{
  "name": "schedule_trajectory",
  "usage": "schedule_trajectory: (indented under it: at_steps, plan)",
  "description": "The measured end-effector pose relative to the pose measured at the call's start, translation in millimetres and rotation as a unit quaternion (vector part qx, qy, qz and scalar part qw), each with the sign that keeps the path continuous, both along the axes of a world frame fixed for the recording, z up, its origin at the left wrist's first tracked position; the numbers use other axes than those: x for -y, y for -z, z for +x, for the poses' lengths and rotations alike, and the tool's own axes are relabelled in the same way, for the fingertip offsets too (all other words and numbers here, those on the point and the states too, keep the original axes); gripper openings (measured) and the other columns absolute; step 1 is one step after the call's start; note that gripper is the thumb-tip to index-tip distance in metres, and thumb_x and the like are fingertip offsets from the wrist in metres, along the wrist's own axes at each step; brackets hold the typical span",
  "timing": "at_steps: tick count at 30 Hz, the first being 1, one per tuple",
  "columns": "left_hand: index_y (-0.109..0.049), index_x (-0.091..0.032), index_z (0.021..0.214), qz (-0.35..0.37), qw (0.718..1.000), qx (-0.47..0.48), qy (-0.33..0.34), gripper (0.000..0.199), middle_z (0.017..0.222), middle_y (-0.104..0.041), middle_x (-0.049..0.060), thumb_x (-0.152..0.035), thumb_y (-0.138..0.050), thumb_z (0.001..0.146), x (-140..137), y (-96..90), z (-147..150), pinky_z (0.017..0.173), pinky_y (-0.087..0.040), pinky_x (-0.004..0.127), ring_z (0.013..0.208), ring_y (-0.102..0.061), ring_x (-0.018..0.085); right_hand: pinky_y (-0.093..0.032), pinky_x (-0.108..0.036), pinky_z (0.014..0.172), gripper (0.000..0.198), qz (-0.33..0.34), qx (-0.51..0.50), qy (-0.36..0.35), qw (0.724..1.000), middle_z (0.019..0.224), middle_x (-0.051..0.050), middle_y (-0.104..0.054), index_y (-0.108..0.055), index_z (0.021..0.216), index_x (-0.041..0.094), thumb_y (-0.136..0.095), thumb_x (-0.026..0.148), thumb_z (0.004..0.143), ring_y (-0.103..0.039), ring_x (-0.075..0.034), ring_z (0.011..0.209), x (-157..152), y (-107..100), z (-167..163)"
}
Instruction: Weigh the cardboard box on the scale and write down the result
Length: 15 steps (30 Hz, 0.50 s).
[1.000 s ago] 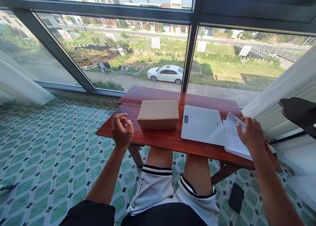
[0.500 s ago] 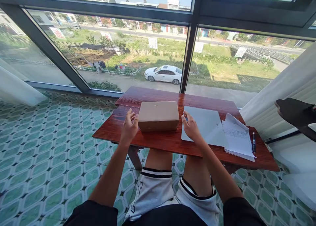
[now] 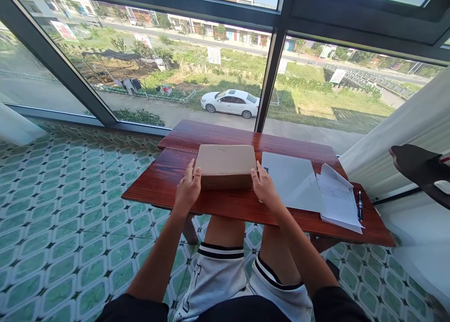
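Observation:
A closed brown cardboard box (image 3: 225, 160) sits flat on the dark red wooden table (image 3: 147, 183) in front of me. My left hand (image 3: 189, 186) is pressed against the box's left side, thumb near its front corner. From the opposite side my right hand (image 3: 263, 183) grips the box, its thumb at the front right corner. Between them the two hands hold the box, which still rests on the tabletop. Just right of my right hand lies a flat silver laptop (image 3: 293, 181), lid closed.
Right of the laptop are handwritten paper sheets (image 3: 339, 202) and a black pen (image 3: 360, 205). A dark wooden chair back (image 3: 418, 169) stands at the far right beside a white curtain (image 3: 393, 120). Large windows with a dark frame (image 3: 270, 73) rise behind the table.
Both hands have moved inward from beside the box and taken hold of its left and right sides. The view has shifted slightly.

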<state>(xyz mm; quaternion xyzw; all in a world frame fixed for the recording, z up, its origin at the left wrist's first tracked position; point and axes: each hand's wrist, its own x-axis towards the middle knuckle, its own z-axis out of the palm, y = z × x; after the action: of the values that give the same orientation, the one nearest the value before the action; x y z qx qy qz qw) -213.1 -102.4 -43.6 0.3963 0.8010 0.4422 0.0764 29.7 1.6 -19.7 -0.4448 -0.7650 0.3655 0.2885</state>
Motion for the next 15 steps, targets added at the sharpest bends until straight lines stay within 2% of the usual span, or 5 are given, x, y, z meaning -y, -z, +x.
schedule_trajectory:
  at_steps: [4, 9, 12, 15]
  plan:
    - [-0.047, -0.023, 0.150, 0.003, 1.000, 0.018, -0.003, 0.068, 0.150, -0.056, 0.014, -0.062, -0.037, 0.095, 2, -2.1, 2, 0.110, -0.046, 0.046, 0.131, -0.058, 0.031, -0.026, -0.041, 0.125, 0.078, 0.013, -0.010, -0.009, 1.000, 0.158, -0.017, -0.040, -0.039, 0.154, 0.000, -0.024, 0.055, 0.101, -0.037, -0.026, 0.149, -2, 3, 0]
    - [-0.048, -0.026, 0.149, -0.028, 0.999, 0.021, -0.005, 0.069, 0.150, -0.056, 0.013, -0.065, -0.033, 0.094, 5, -9.1, 4, 0.108, -0.046, 0.048, 0.127, -0.060, 0.033, -0.037, -0.042, 0.114, 0.065, 0.016, -0.016, -0.024, 0.999, 0.147, -0.013, -0.053, -0.050, 0.148, 0.011, -0.024, 0.051, 0.104, -0.050, -0.027, 0.135, 3, -5, 1]
    - [-0.050, -0.028, 0.148, -0.054, 0.998, 0.020, -0.016, 0.068, 0.147, -0.059, 0.013, -0.065, -0.031, 0.095, 5, -10.7, 5, 0.106, -0.046, 0.052, 0.125, -0.061, 0.034, -0.040, -0.042, 0.108, 0.062, 0.010, -0.011, -0.021, 1.000, 0.145, -0.012, -0.055, -0.051, 0.147, 0.012, -0.024, 0.048, 0.105, -0.052, -0.029, 0.131, 5, -9, 1]
    - [-0.051, -0.026, 0.147, -0.043, 0.999, -0.009, -0.023, 0.069, 0.138, -0.065, 0.015, -0.065, -0.028, 0.095, 4, -6.5, 4, 0.105, -0.047, 0.054, 0.120, -0.064, 0.035, -0.041, -0.041, 0.106, 0.059, 0.019, -0.006, -0.015, 1.000, 0.141, -0.013, -0.058, -0.053, 0.144, 0.011, -0.024, 0.046, 0.105, -0.054, -0.029, 0.129, 6, -9, 0]
